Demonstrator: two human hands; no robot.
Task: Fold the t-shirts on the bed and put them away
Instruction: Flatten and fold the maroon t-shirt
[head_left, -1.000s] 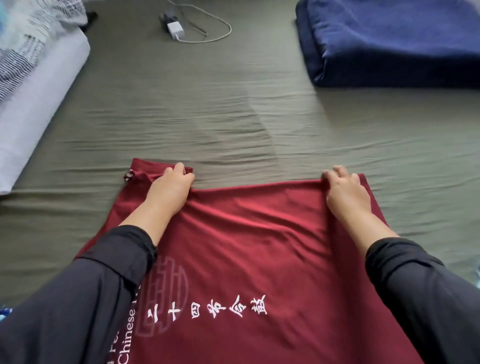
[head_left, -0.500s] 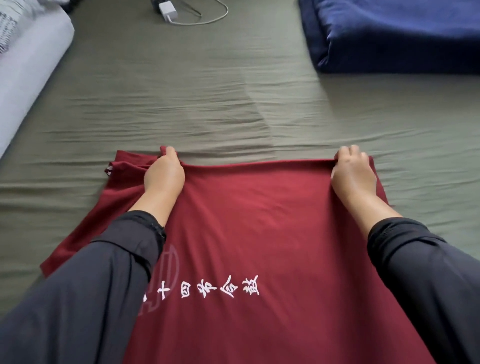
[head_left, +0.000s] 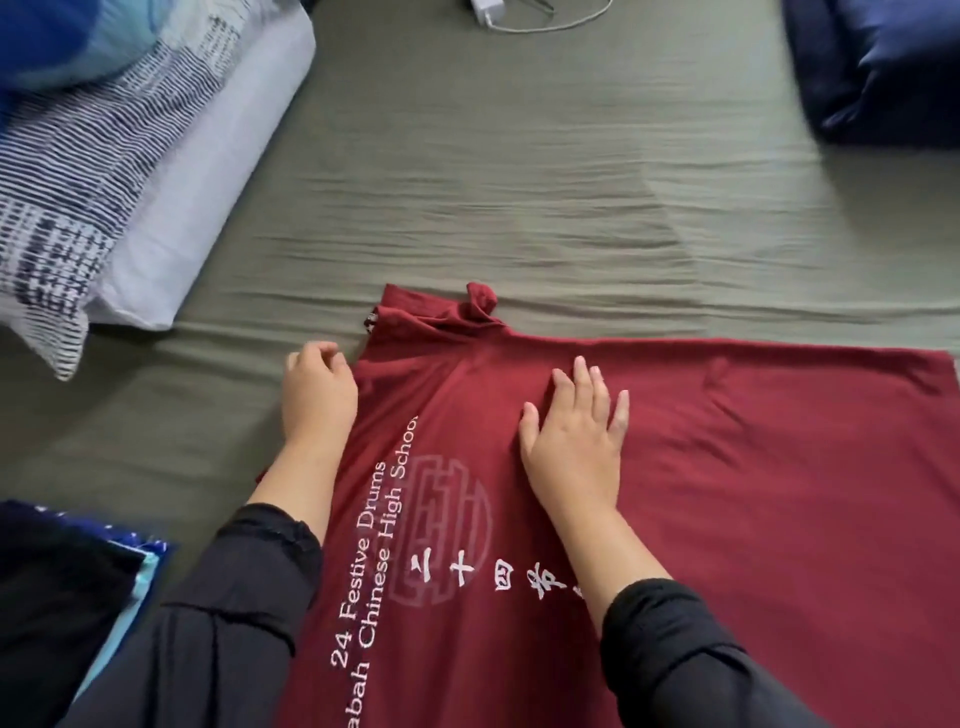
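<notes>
Red t-shirt (head_left: 727, 493) lies spread at the bed's (head_left: 519, 182) near edge. Right hand (head_left: 576, 441) presses flat, fingers straight; left hand (head_left: 317, 395) loosely curled at its side edge, grip unclear. Fabric appears light, limp, wrinkle-prone: best pinched at hem corners.

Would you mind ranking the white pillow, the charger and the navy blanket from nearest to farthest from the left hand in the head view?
From the left hand:
1. White pillow, just up and to its left.
2. Charger, far ahead at the top edge.
3. Navy blanket, across the bed in the top right corner.
</notes>
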